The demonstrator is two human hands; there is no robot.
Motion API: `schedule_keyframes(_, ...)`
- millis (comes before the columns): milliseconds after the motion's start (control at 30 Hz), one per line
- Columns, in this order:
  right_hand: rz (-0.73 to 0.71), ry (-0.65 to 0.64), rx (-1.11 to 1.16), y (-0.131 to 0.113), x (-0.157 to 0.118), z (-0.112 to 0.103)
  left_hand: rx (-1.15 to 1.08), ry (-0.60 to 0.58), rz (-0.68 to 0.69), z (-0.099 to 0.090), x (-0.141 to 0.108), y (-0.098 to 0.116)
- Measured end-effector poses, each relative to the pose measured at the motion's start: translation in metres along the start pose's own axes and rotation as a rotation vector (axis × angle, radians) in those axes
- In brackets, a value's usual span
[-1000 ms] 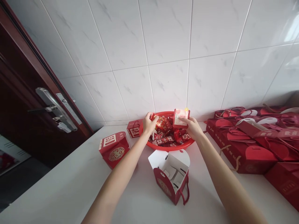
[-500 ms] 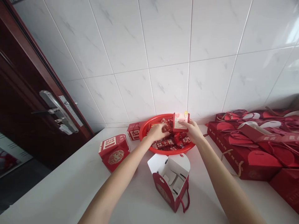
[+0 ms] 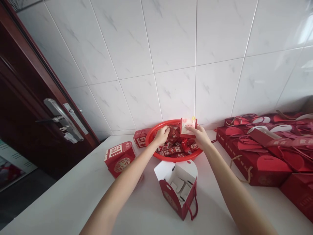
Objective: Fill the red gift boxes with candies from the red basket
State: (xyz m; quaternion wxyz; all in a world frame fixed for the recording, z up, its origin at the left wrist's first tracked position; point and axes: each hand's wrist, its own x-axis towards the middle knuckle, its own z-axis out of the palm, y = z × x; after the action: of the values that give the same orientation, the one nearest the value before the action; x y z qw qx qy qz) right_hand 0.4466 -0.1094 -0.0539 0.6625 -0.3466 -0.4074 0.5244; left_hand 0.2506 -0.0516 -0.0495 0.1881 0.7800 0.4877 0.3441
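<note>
My left hand (image 3: 162, 135) is closed on the edge of a red candy packet (image 3: 174, 133) above the basket. Between the thumb and fingers of my right hand (image 3: 199, 136) is a red packet with a pale printed front (image 3: 188, 126), held upright over the basket's right side. The red plastic basket (image 3: 174, 159) stands against the wall and holds several red wrapped sweets (image 3: 173, 150). Nearer to me is an open red gift box (image 3: 174, 199) with a white inside, its top flaps spread and a cord handle on its right. Folded white card shows at its bottom.
Two red boxes, one nearer (image 3: 119, 158) and one farther (image 3: 140, 138), stand left of the basket on the white table (image 3: 73, 192). Many red gift boxes (image 3: 254, 163) with cord handles fill the right side. A tiled wall (image 3: 137, 39) rises behind; a dark door (image 3: 22, 81) is at left.
My left hand has drawn slightly left and now grips a candy packet that shows clearly beside it. My right hand keeps its packet in nearly the same place. The view has shifted a little.
</note>
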Motion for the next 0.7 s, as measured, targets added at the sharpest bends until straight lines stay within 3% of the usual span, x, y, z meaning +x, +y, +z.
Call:
schedule_keyframes(100, 0.008, 0.024, -0.05, 0.0, -0.001, 0.002, -0.027, 0.159, 0.09, -0.003, -0.003, 0.006)
schedule_keyframes(200, 0.088, -0.058, -0.114, -0.003, -0.003, 0.005, 0.015, 0.252, 0.227, -0.005, -0.007, 0.014)
schedule_keyframes(367, 0.193, -0.138, -0.077, -0.009, -0.005, 0.007, 0.052, 0.007, 0.517, 0.0, -0.013, 0.022)
schedule_keyframes(567, 0.11, -0.104, -0.159, -0.006, -0.006, 0.005, 0.078, -0.013, 0.484, 0.005, -0.011, 0.015)
schedule_keyframes(700, 0.035, -0.097, -0.171, -0.001, -0.004, 0.004, 0.042, -0.081, 0.538, 0.005, -0.011, 0.011)
